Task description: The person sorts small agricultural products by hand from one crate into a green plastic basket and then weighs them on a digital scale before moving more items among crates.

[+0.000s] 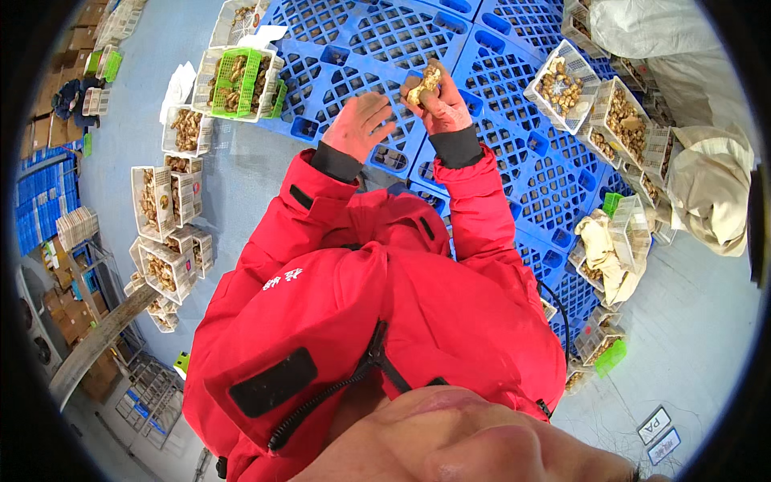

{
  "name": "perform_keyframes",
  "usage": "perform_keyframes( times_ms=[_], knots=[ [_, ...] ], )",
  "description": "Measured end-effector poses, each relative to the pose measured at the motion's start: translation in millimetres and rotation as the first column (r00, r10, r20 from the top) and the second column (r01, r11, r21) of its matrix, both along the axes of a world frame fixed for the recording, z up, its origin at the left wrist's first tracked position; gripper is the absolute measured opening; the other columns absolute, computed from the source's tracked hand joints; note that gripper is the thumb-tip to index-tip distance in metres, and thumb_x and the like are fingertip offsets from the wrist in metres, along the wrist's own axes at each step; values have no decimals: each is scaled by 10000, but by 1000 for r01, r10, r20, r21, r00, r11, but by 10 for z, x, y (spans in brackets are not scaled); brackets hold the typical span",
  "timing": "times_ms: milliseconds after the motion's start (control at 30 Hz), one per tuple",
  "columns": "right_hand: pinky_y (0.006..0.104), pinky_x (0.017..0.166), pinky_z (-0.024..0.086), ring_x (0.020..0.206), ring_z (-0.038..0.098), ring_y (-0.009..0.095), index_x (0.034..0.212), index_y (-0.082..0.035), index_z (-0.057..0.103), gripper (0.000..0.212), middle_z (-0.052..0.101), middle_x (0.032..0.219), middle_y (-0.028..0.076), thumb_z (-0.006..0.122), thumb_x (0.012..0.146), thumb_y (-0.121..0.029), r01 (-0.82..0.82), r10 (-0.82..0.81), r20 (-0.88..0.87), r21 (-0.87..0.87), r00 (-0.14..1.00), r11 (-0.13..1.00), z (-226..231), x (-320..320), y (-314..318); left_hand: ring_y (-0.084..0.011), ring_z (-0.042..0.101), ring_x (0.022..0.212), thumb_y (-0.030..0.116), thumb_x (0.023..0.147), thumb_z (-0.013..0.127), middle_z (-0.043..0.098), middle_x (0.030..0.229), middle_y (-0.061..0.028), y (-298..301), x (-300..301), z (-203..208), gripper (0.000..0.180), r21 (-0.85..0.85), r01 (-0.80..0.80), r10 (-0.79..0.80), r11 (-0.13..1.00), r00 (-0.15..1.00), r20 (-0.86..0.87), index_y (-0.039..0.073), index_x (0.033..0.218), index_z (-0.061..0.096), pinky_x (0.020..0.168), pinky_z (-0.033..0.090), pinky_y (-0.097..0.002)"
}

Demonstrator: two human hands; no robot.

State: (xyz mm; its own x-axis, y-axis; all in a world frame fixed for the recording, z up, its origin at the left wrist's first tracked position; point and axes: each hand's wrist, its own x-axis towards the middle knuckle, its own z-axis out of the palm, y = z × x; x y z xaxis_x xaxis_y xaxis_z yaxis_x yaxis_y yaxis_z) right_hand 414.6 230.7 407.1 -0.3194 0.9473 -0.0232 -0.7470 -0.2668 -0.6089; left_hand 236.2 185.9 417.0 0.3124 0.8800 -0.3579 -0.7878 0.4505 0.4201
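Note:
My right hand (451,114) is raised over the blue pallets and closed round a small bunch of mushrooms (430,79). They have brown caps and pale, creamy undersides, and stick up past my fingertips and thumb. Just left of it my left hand (353,128) is held up with its fingers apart and nothing in it. A small gap separates its fingertips from the mushrooms. Both arms are in red sleeves with black cuffs.
Blue plastic pallets (526,173) with lattice tops lie under my hands. White crates (165,269) of mushrooms stand in stacks at the left, one holding a green basket (235,80). More white crates (562,84) stand at the right beside pale cloth covers (711,185). Far left, a person (72,103) bends near cartons.

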Motion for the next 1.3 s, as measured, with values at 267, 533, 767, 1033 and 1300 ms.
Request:
perform_keyframes(
  times_ms=[267,533,767,1033,1300],
  knots=[
    [356,798,431,906,512,231,1242,-95,240,539,473,1030,135,523,783,-78,-13,12,-24,-22,1000,1000,39,-765,-179,-239,315,1147,484,807,399,339,1241,-56,-156,-456,297,536,289,-64,97,955,990,-104,109,1189,362,915,290,-473],
    [330,825,403,963,488,218,1158,-69,377,376,471,1068,120,504,807,-114,-40,37,-65,-32,997,999,44,-1415,-322,-257,426,1060,424,830,407,406,1172,-141,-370,-1122,53,525,-61,-16,0,998,965,-261,36,1179,349,873,360,-425],
    [256,754,378,893,470,131,1162,-47,395,436,492,1044,66,520,745,-30,-207,133,387,156,912,966,-29,-1733,-455,-248,500,972,296,806,522,503,1066,-130,-386,-1377,-48,409,30,-164,167,986,972,-167,39,1107,421,808,404,-392],
    [206,646,399,782,510,103,1170,13,386,473,530,990,61,565,737,-49,-168,86,564,94,821,981,234,-1799,-475,-167,511,921,94,772,532,506,1010,-90,-322,-1610,-21,422,307,-227,316,924,907,-280,10,1159,385,803,423,-293],
    [226,681,415,781,511,105,1105,-13,462,413,547,946,63,572,708,-32,-52,-85,605,205,792,977,140,-1831,-528,-219,401,1075,276,856,419,418,1158,-86,-312,-1346,-41,407,370,-121,212,921,953,-216,66,1191,326,918,300,-370]
  ],
)
